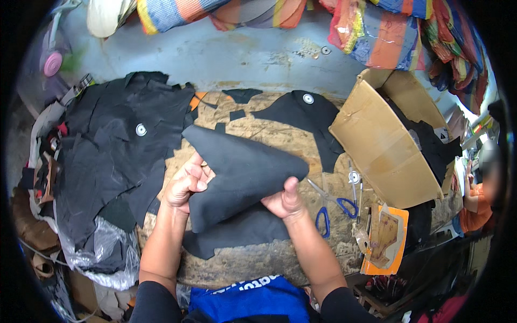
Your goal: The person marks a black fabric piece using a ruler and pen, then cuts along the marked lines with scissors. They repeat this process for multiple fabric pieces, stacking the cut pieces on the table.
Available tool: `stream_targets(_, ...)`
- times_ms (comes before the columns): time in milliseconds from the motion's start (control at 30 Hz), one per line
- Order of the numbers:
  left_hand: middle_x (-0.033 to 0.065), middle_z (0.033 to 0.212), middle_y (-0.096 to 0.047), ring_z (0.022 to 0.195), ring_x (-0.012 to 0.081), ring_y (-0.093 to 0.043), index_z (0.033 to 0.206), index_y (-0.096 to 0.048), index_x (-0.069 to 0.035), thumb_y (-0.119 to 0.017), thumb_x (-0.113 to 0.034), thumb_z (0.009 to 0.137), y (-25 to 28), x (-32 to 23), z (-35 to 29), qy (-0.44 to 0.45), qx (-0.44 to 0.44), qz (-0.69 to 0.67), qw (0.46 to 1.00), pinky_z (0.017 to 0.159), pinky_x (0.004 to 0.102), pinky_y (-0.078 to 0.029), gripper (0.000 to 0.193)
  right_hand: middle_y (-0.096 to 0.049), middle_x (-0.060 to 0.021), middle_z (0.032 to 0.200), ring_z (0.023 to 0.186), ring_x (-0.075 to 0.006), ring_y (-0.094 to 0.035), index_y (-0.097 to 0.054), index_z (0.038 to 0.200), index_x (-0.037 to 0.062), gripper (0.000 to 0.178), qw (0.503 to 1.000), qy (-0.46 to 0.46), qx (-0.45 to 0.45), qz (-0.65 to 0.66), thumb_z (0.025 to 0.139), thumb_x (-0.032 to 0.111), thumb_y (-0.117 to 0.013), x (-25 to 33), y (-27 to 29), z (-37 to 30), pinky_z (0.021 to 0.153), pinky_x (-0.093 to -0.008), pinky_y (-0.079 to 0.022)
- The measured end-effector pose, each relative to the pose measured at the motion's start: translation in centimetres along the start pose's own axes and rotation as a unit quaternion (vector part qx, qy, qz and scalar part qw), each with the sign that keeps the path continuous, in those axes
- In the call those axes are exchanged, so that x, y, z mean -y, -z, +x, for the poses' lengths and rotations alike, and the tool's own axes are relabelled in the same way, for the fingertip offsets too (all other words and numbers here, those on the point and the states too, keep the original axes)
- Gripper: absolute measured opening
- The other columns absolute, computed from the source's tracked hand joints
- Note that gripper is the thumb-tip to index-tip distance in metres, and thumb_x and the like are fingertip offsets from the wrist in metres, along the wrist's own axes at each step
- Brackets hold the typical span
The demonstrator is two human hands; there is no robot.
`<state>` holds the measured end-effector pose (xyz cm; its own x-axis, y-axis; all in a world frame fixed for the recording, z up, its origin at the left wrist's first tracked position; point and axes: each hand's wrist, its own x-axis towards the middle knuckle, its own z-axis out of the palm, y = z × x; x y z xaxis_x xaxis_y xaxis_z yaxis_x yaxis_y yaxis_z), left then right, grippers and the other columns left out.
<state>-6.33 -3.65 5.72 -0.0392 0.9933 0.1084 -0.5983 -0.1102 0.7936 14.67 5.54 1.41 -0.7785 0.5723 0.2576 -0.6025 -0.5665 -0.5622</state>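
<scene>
Above the worn wooden table (258, 264), both my hands hold up a black leather-like piece (239, 172), roughly triangular with a pointed right end. My left hand (188, 180) pinches its left edge between thumb and fingers. At the lower right edge, my right hand (285, 199) grips it with the thumb up; its fingers are partly hidden behind the piece. Below, a second black piece (242, 234) lies flat, partly covered. Scissors with blue handles (339, 202) lie partly open to the right of my right hand, beside slim pen-like tools (360, 194).
Layered black sheets (107, 140) pile up on the left, over clear plastic (110, 253). An open cardboard box (374, 145) holds black material at right. An orange sheet with a brown template (386, 239) lies near the right edge. Another person (474, 199) is at far right.
</scene>
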Motion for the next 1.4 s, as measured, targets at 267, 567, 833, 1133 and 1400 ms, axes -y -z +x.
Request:
stream_targets(267, 0.0168, 0.138, -0.040, 0.122, 0.0239, -0.044, 0.139, -0.028, 0.003, -0.072, -0.018, 0.075, 0.2, 0.0, -5.1, -0.060, -0.031, 0.049, 0.996, 0.106, 0.0336, -0.030, 0.081, -0.061, -0.0078, 0.113, 0.102, -0.0123, -0.055, -0.056, 0.117, -0.0038, 0.031, 0.950, 0.034, -0.029, -0.308, 0.089, 0.007, -0.061, 2.6, -4.1, -0.8, 0.090, -0.0280, -0.044)
stream_targets(567, 0.0145, 0.138, -0.042, 0.128, 0.0275, -0.041, 0.138, -0.029, 0.001, -0.057, -0.019, 0.092, -1.2, 0.6, -6.4, -0.096, -0.116, 0.066, 0.986, 0.105, 0.0428, -0.035, 0.058, -0.053, -0.0112, 0.126, 0.115, -0.0162, -0.048, -0.038, 0.135, -0.0037, 0.063, 0.922, 0.017, -0.020, -0.386, 0.080, 0.004, -0.069, 3.5, -5.4, -1.1, 0.101, -0.0307, -0.036)
stream_targets(833, 0.0137, 0.131, -0.048, 0.116, 0.0282, -0.053, 0.138, -0.030, -0.008, -0.054, 0.002, 0.089, -0.8, 0.8, -7.7, -0.163, -0.160, -0.064, 0.972, 0.096, 0.0462, -0.045, 0.056, -0.046, -0.0132, 0.134, 0.121, -0.0169, -0.044, -0.031, 0.139, -0.0047, 0.073, 0.912, -0.015, 0.001, -0.410, 0.077, -0.001, -0.068, 4.5, -6.2, -1.6, 0.103, -0.0300, -0.034)
stream_targets(1133, 0.0175, 0.116, -0.058, 0.103, 0.0275, -0.061, 0.123, -0.045, -0.001, -0.055, 0.003, 0.087, -0.7, 0.2, -8.6, -0.216, -0.116, -0.040, 0.969, 0.088, 0.0412, -0.052, 0.037, -0.061, -0.0118, 0.115, 0.103, -0.0143, -0.056, -0.047, 0.128, -0.0073, 0.057, 0.885, -0.025, -0.007, -0.465, 0.077, 0.004, -0.071, 5.8, -6.4, -2.2, 0.093, -0.0284, -0.043)
stream_targets(1400, 0.0167, 0.116, -0.056, 0.105, 0.0268, -0.060, 0.121, -0.044, -0.001, -0.056, 0.007, 0.085, -2.2, -1.4, -11.2, -0.226, -0.207, 0.039, 0.951, 0.088, 0.0412, -0.053, 0.038, -0.061, -0.0125, 0.115, 0.105, -0.0147, -0.055, -0.048, 0.125, -0.0090, 0.056, 0.910, -0.024, 0.029, -0.412, 0.078, 0.008, -0.073, 5.2, -8.4, -2.8, 0.094, -0.0292, -0.042)
